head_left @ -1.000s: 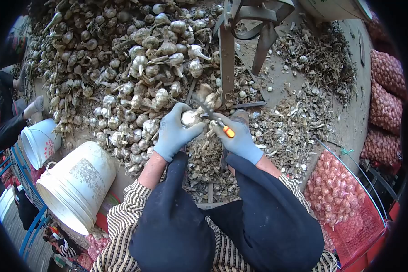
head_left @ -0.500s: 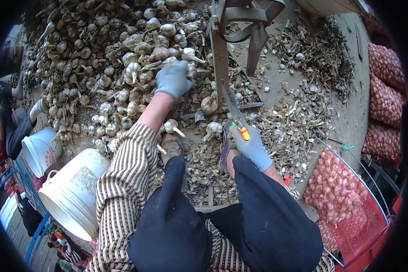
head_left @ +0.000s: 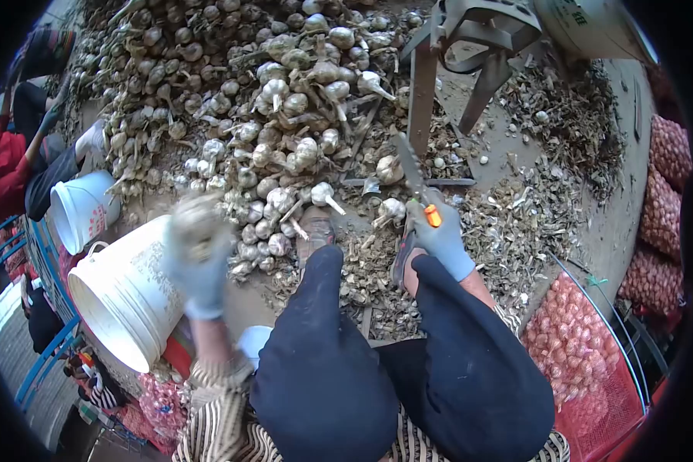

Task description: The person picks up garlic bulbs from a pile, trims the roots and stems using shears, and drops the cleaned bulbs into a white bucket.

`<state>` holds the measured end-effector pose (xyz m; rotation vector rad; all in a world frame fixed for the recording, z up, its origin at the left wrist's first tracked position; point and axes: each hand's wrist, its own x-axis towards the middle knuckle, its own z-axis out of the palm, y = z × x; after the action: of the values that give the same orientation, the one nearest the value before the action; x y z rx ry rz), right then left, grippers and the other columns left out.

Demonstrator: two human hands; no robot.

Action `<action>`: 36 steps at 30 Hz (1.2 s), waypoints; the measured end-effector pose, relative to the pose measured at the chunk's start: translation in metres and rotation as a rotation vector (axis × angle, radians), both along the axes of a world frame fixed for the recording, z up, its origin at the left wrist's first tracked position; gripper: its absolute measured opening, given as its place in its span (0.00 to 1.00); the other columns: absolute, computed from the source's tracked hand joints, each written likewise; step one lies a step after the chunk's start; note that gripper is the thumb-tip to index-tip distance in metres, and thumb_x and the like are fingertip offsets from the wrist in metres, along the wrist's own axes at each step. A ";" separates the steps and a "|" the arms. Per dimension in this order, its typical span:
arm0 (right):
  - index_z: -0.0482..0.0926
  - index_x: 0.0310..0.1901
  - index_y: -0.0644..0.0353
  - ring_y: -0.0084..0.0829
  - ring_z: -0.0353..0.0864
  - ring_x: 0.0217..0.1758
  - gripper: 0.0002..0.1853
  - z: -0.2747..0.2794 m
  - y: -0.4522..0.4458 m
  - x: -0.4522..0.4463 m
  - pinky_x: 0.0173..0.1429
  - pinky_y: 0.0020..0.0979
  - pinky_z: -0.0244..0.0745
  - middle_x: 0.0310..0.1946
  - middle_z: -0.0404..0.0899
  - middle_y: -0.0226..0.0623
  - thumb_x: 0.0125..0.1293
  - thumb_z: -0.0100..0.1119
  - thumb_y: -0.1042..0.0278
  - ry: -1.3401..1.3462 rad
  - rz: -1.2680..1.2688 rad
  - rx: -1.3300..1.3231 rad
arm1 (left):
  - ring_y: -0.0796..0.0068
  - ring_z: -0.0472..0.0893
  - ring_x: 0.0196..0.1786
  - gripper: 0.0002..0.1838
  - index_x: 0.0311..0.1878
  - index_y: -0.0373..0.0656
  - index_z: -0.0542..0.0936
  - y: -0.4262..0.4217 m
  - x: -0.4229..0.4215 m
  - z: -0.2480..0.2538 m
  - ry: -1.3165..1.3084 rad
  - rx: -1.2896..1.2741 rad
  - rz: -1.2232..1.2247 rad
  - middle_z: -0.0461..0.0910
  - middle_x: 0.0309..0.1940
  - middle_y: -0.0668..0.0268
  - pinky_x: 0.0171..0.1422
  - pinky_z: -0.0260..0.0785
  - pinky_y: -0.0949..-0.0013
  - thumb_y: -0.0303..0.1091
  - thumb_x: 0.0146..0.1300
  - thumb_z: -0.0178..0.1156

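Observation:
My left hand (head_left: 196, 273), in a pale glove and smeared by motion, is closed on a garlic bulb (head_left: 202, 227) beside the large white bucket (head_left: 142, 289). My right hand (head_left: 443, 235), gloved too, grips the orange handle of a knife (head_left: 433, 215); its blade points up and away from me. Ahead of my feet lie loose bulbs, one with a stalk (head_left: 325, 196) and another (head_left: 391, 210) just left of my right hand. A large heap of garlic (head_left: 231, 92) spreads across the upper left.
A metal stand (head_left: 422, 100) rises ahead. Cut stalks (head_left: 508, 215) litter the ground at right. Net bags of garlic (head_left: 666, 185) and an open red net (head_left: 574, 346) are on the right. At far left, a person in red (head_left: 4, 173) sits near a smaller bucket (head_left: 85, 209).
My left hand has moved from the heap to the left, near the bucket, now holding a bulb. My right hand keeps the knife. The view has shifted slightly.

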<state>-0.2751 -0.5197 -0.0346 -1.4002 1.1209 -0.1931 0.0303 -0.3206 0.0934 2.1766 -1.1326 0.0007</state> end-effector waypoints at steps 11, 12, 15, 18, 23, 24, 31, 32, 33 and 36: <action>0.80 0.64 0.60 0.26 0.87 0.31 0.19 -0.001 -0.003 -0.035 0.37 0.28 0.80 0.34 0.87 0.37 0.76 0.62 0.61 0.067 -0.067 -0.084 | 0.50 0.76 0.69 0.32 0.71 0.33 0.71 0.155 0.065 0.056 -0.965 0.545 0.552 0.76 0.66 0.46 0.73 0.69 0.53 0.33 0.68 0.71; 0.80 0.64 0.60 0.26 0.87 0.31 0.19 0.003 -0.007 -0.038 0.37 0.28 0.80 0.34 0.87 0.37 0.76 0.62 0.61 0.077 -0.063 -0.091 | 0.53 0.77 0.68 0.31 0.70 0.32 0.72 0.117 0.045 0.023 -0.630 0.211 0.445 0.76 0.65 0.48 0.75 0.68 0.56 0.31 0.67 0.70; 0.78 0.64 0.56 0.50 0.87 0.43 0.25 0.019 -0.017 -0.037 0.48 0.45 0.81 0.43 0.87 0.48 0.70 0.67 0.55 0.339 0.281 -0.624 | 0.65 0.82 0.60 0.29 0.67 0.38 0.77 -0.025 -0.033 -0.056 0.362 0.091 -0.109 0.80 0.63 0.59 0.65 0.76 0.63 0.29 0.63 0.73; 0.76 0.67 0.54 0.46 0.85 0.45 0.29 0.017 -0.026 -0.049 0.49 0.46 0.78 0.41 0.84 0.45 0.68 0.67 0.50 0.553 0.443 -0.666 | 0.60 0.85 0.56 0.42 0.70 0.39 0.74 -0.120 -0.091 -0.142 0.644 0.335 -0.252 0.80 0.62 0.53 0.58 0.78 0.58 0.51 0.57 0.77; 0.77 0.66 0.54 0.44 0.83 0.42 0.31 -0.008 -0.040 -0.046 0.46 0.46 0.76 0.37 0.82 0.41 0.65 0.67 0.48 0.661 0.610 -0.767 | 0.54 0.84 0.56 0.35 0.59 0.44 0.77 -0.171 -0.122 -0.207 0.408 0.629 -0.315 0.81 0.52 0.54 0.58 0.77 0.53 0.55 0.53 0.76; 0.78 0.66 0.51 0.45 0.84 0.42 0.30 -0.012 -0.043 -0.041 0.46 0.46 0.77 0.37 0.82 0.41 0.65 0.68 0.48 0.666 0.626 -0.776 | 0.54 0.84 0.55 0.32 0.56 0.44 0.78 -0.165 -0.124 -0.215 0.402 0.492 -0.293 0.81 0.52 0.55 0.56 0.77 0.54 0.52 0.53 0.76; 0.76 0.67 0.53 0.47 0.89 0.41 0.29 -0.016 -0.049 -0.027 0.43 0.48 0.80 0.36 0.87 0.44 0.68 0.65 0.51 0.592 0.741 -0.660 | 0.53 0.83 0.52 0.28 0.52 0.45 0.80 -0.148 -0.125 -0.215 0.450 0.368 -0.264 0.80 0.47 0.57 0.55 0.77 0.54 0.48 0.51 0.76; 0.76 0.68 0.52 0.48 0.89 0.44 0.28 -0.014 -0.047 -0.030 0.46 0.49 0.81 0.39 0.88 0.46 0.69 0.64 0.52 0.614 0.689 -0.588 | 0.52 0.83 0.53 0.29 0.54 0.43 0.80 -0.147 -0.126 -0.216 0.425 0.386 -0.267 0.80 0.48 0.55 0.56 0.76 0.54 0.46 0.51 0.77; 0.76 0.68 0.52 0.48 0.89 0.44 0.28 -0.016 -0.044 -0.039 0.46 0.49 0.81 0.39 0.88 0.46 0.69 0.64 0.52 0.629 0.676 -0.586 | 0.52 0.82 0.54 0.31 0.56 0.42 0.80 -0.149 -0.129 -0.215 0.396 0.405 -0.275 0.80 0.49 0.53 0.57 0.76 0.54 0.44 0.50 0.77; 0.77 0.68 0.47 0.49 0.88 0.43 0.25 -0.017 -0.034 -0.053 0.46 0.48 0.81 0.38 0.87 0.45 0.73 0.62 0.50 0.472 0.457 -0.580 | 0.59 0.84 0.52 0.31 0.58 0.40 0.80 -0.158 -0.130 -0.212 0.294 0.506 -0.361 0.82 0.48 0.56 0.53 0.78 0.59 0.45 0.53 0.76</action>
<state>-0.3281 -0.5535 -0.0521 -2.2660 1.1291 0.1685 -0.1000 -0.4789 -0.1185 2.2498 -1.4419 -0.8149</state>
